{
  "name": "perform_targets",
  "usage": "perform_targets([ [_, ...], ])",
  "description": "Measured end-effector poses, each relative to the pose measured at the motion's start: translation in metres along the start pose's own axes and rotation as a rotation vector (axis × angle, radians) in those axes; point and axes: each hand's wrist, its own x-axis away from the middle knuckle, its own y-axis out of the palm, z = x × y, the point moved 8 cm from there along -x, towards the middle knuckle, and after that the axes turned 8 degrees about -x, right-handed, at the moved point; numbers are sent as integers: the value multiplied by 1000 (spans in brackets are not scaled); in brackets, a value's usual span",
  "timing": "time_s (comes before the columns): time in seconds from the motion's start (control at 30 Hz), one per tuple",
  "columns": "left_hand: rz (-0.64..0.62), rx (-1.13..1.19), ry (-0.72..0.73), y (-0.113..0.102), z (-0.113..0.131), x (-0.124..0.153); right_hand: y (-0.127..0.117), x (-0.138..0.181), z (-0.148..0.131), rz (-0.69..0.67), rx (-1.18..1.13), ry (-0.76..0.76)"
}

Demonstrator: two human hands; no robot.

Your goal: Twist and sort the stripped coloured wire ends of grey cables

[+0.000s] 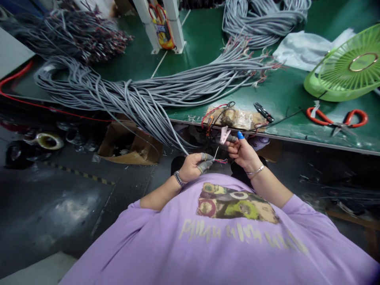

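Observation:
My left hand (194, 166), with grey finger covers, is closed on the end of a grey cable (166, 134) whose thin coloured wires (220, 161) stick out to the right. My right hand (242, 152), with a blue cover on one fingertip, is closed on a small pink tool (224, 134) held just above those wires. Both hands hover in front of my chest, below the edge of the green workbench (279, 95). The cable runs up to a big bundle of grey cables (142, 91) hanging over the bench edge.
More grey cable bundles (261, 19) lie at the back of the bench. A green fan (347, 67), red-handled scissors (338, 120), black snips (263, 112) and a white plastic bag (305, 49) are at the right. A cardboard box (129, 144) and tape rolls (47, 140) sit on the floor left.

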Motion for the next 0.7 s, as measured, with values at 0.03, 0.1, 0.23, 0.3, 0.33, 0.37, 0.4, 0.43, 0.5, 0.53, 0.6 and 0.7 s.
perform_targets([
  [0.03, 4, 19, -16, 0, -1, -1, 0, 0, 0, 2, 16, 2],
  [0.1, 13, 62, -63, 0, -6, -4, 4, -1, -1, 1, 55, 9],
  [0.23, 56, 152, -150, 2, -17, -18, 18, -9, -4, -41, 158, 3],
  [0.3, 73, 204, -169, 5, -20, -27, 25, -13, -7, -62, 211, -35],
  [0.33, 78, 225, -176, 7, -21, -31, 27, -14, -8, -68, 229, -55],
  [0.37, 82, 239, -182, 8, -21, -35, 28, -15, -8, -69, 240, -71],
  [0.4, 87, 246, -188, 9, -22, -37, 28, -16, -8, -66, 245, -84],
  [0.43, 88, 247, -195, 10, -22, -39, 27, -16, -8, -57, 247, -98],
  [0.5, 86, 238, -209, 12, -23, -41, 24, -15, -11, -13, 251, -164],
  [0.53, 84, 233, -214, 12, -23, -41, 22, -13, -14, 20, 259, -221],
  [0.6, 79, 229, -219, 12, -24, -42, 19, -9, -21, 92, 273, -352],
  [0.7, 70, 234, -217, 13, -24, -44, 22, -8, -20, 125, 242, -398],
])
